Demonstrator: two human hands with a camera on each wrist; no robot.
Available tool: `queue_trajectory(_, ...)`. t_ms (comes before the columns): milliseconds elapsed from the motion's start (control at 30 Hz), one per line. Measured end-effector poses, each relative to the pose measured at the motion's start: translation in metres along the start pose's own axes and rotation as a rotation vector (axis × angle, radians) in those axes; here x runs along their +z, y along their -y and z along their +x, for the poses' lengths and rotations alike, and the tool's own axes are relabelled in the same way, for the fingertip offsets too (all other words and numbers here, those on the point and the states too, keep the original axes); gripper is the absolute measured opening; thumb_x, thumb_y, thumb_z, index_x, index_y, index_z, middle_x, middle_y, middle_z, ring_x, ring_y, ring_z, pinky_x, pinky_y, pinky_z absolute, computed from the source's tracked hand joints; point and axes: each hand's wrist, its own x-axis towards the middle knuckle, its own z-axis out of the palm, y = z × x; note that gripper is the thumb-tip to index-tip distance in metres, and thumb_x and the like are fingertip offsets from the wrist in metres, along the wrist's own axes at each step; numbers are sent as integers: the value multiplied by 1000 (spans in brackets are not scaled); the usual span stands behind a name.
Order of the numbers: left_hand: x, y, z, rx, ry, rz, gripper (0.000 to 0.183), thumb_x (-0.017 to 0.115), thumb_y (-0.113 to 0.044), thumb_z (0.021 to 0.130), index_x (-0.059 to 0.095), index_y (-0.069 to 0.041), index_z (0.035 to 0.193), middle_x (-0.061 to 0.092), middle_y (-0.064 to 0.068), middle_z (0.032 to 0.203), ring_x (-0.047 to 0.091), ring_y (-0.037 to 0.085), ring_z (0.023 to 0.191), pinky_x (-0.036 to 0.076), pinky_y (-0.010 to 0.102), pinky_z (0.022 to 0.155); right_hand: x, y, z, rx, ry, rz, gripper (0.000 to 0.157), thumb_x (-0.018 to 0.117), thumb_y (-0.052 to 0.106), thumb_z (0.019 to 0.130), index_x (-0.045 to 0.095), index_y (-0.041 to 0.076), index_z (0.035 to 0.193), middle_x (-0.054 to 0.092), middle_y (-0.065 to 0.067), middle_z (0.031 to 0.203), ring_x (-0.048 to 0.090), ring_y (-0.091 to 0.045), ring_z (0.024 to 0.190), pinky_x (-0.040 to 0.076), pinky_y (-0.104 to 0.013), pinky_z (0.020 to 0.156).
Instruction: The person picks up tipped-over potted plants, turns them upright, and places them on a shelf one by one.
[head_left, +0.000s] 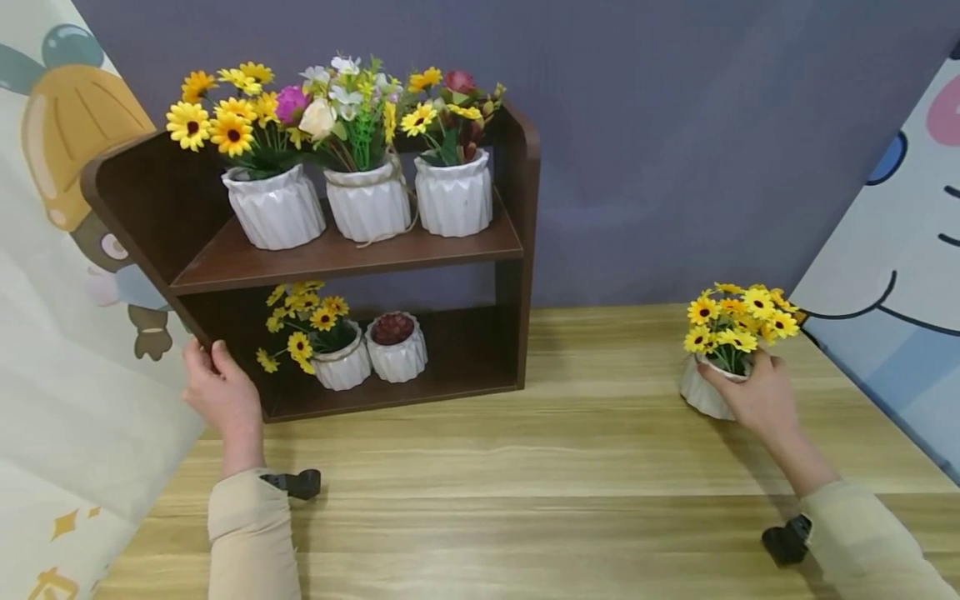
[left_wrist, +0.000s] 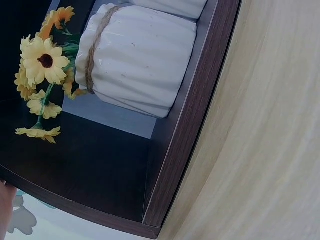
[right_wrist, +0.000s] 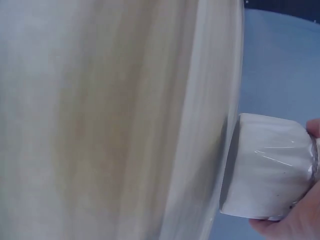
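Observation:
At the right of the head view, my right hand [head_left: 768, 402] grips a white ribbed flower pot [head_left: 705, 392] by its rim, with fingers and thumb on opposite sides. Yellow daisy-like flowers [head_left: 738, 317] fill the pot. Its base is right at the tabletop in the right wrist view, where the pot's wall [right_wrist: 272, 167] shows bare and white. My left hand [head_left: 225, 392] holds the left side panel of a dark brown two-tier shelf [head_left: 352, 268] at its front edge. Only a sliver of that hand shows in the left wrist view.
On the upper tier stand three white pots [head_left: 273, 208] of mixed flowers. Below are a twine-tied pot [head_left: 342, 362] of yellow flowers and a small pot [head_left: 397, 354] with a dark red succulent. The shelf stands on a wood-grain table [head_left: 480, 492] against a grey-blue backdrop [head_left: 675, 150].

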Motion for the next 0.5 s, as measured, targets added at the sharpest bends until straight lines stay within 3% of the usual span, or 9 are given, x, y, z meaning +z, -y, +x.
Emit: queue_trajectory(500, 1, 2, 1, 21, -7, 3, 43, 40, -40, 94, 57, -6, 114, 64, 15, 103, 54, 27, 84, 40, 38, 77, 2, 52, -28, -124, 133, -70, 94, 51, 59, 82, 28, -17, 132, 32, -41, 124, 41, -55, 102, 38, -62, 75)
